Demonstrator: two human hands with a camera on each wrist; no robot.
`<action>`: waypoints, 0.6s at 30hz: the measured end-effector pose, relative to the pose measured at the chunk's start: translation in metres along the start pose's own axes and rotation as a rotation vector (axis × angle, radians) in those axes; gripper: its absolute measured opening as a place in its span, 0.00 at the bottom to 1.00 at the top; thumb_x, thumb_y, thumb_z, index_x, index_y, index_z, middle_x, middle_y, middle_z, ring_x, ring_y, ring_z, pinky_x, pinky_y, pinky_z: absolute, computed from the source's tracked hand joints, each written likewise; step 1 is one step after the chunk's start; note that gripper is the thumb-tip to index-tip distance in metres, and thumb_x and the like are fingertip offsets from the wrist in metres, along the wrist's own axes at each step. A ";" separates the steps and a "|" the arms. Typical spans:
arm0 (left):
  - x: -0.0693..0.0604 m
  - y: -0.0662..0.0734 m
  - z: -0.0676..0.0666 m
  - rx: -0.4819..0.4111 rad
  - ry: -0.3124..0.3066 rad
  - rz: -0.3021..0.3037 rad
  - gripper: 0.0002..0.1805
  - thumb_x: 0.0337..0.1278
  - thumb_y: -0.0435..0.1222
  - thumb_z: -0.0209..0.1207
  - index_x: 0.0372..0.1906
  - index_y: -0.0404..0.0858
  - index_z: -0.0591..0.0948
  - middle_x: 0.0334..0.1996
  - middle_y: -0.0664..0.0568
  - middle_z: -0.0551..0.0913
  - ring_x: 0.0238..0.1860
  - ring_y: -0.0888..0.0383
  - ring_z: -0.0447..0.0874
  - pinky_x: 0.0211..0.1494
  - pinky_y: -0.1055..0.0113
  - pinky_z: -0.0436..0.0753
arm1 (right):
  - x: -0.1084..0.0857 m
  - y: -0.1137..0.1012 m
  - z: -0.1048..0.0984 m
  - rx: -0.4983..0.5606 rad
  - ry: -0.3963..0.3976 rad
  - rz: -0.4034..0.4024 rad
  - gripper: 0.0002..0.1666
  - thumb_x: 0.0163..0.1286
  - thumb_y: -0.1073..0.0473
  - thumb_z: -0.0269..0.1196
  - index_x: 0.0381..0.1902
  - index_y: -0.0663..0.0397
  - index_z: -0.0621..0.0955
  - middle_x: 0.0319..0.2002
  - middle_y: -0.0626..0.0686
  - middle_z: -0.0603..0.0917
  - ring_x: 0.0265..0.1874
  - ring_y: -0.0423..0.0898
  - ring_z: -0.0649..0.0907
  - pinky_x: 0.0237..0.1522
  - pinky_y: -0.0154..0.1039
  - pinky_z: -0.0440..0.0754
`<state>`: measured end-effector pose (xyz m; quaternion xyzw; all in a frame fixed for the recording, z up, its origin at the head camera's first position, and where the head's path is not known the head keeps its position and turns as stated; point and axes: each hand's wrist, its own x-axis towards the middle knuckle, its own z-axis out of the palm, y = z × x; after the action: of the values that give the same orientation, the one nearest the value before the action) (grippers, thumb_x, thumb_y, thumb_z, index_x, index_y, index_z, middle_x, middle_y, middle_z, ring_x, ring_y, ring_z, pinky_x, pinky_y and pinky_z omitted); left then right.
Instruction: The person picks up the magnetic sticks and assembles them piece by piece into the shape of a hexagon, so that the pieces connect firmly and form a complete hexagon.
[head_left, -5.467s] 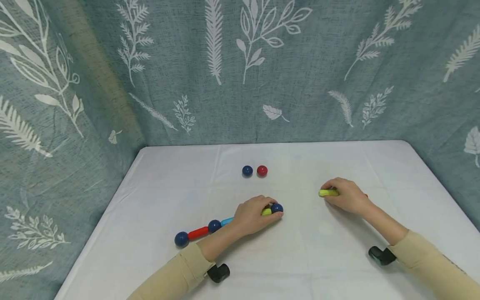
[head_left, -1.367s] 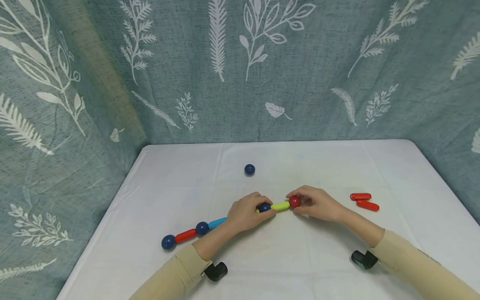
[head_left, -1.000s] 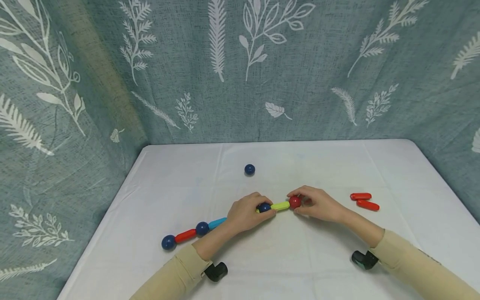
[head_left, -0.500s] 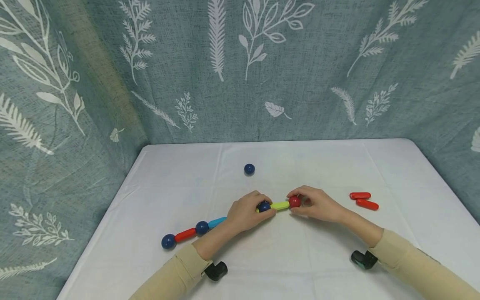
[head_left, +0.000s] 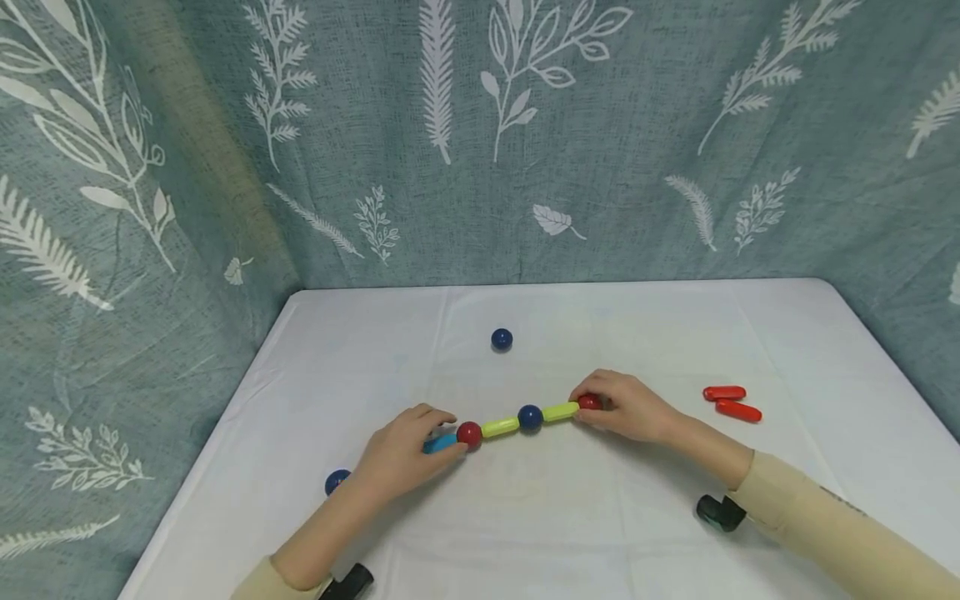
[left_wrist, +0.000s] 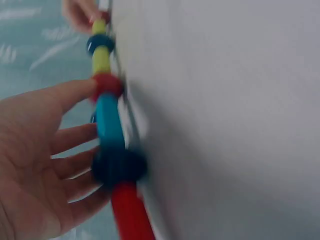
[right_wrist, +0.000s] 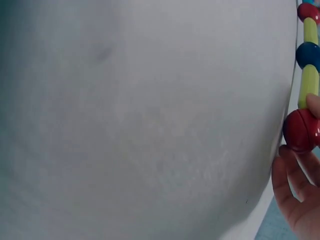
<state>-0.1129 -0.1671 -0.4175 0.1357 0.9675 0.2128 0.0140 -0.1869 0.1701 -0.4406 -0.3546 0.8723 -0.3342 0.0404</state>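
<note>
A chain of toy rods and balls lies slantwise across the white table. My left hand [head_left: 405,450] is around the light-blue rod [head_left: 440,444], its thumb touching the middle red ball [head_left: 469,435]. In the left wrist view its other fingers stretch loosely behind the chain. Rightward follow a yellow-green rod [head_left: 500,427], a blue ball [head_left: 530,418] and a second yellow-green rod [head_left: 559,412]. My right hand [head_left: 626,404] pinches the red end ball [right_wrist: 300,131]. The left forearm hides part of the chain in the head view; a red rod [left_wrist: 131,212] shows in the left wrist view.
A loose blue ball [head_left: 502,339] sits towards the back of the table. Two loose red rods [head_left: 724,392] lie side by side at the right. The chain's left end is a blue ball [head_left: 337,481]. A patterned green curtain [head_left: 517,208] hangs behind the table.
Since 5.5 seconds ago, a yellow-green rod and a red ball have joined the chain's right end. In the last half second, my left hand has slid left from the blue ball to the light-blue rod.
</note>
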 end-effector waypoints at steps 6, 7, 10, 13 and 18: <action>-0.032 -0.028 -0.024 0.065 0.015 -0.147 0.15 0.53 0.49 0.68 0.40 0.44 0.85 0.30 0.57 0.79 0.28 0.61 0.73 0.27 0.64 0.73 | 0.003 0.002 -0.004 -0.034 0.053 0.070 0.11 0.64 0.59 0.69 0.44 0.51 0.84 0.39 0.46 0.81 0.32 0.41 0.74 0.35 0.37 0.74; -0.034 -0.030 -0.025 0.071 0.016 -0.163 0.13 0.53 0.48 0.68 0.38 0.44 0.85 0.27 0.57 0.77 0.26 0.61 0.71 0.25 0.65 0.71 | 0.004 0.003 -0.005 -0.041 0.063 0.084 0.11 0.64 0.59 0.69 0.44 0.51 0.84 0.39 0.46 0.81 0.32 0.42 0.74 0.35 0.37 0.74; -0.036 -0.032 -0.024 0.043 0.015 -0.190 0.10 0.55 0.46 0.67 0.32 0.44 0.85 0.20 0.58 0.72 0.22 0.61 0.68 0.23 0.66 0.67 | 0.006 0.005 -0.006 -0.058 0.082 0.124 0.10 0.64 0.59 0.68 0.43 0.52 0.84 0.38 0.47 0.81 0.32 0.42 0.74 0.34 0.38 0.74; -0.032 -0.031 -0.016 -0.055 0.021 -0.210 0.10 0.57 0.45 0.66 0.30 0.42 0.84 0.17 0.59 0.71 0.20 0.61 0.67 0.22 0.68 0.66 | 0.007 0.007 -0.006 -0.064 0.091 0.150 0.10 0.65 0.58 0.68 0.44 0.53 0.84 0.39 0.49 0.82 0.33 0.43 0.75 0.35 0.39 0.74; -0.022 -0.022 0.002 -0.294 0.027 -0.262 0.13 0.59 0.44 0.66 0.28 0.39 0.80 0.17 0.57 0.73 0.17 0.62 0.70 0.21 0.72 0.70 | 0.006 0.010 -0.008 -0.072 0.107 0.170 0.11 0.65 0.59 0.67 0.44 0.55 0.83 0.39 0.51 0.82 0.34 0.44 0.76 0.35 0.40 0.75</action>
<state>-0.0969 -0.1910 -0.4293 0.0022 0.9355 0.3499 0.0482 -0.1997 0.1756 -0.4396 -0.2623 0.9115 -0.3167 0.0091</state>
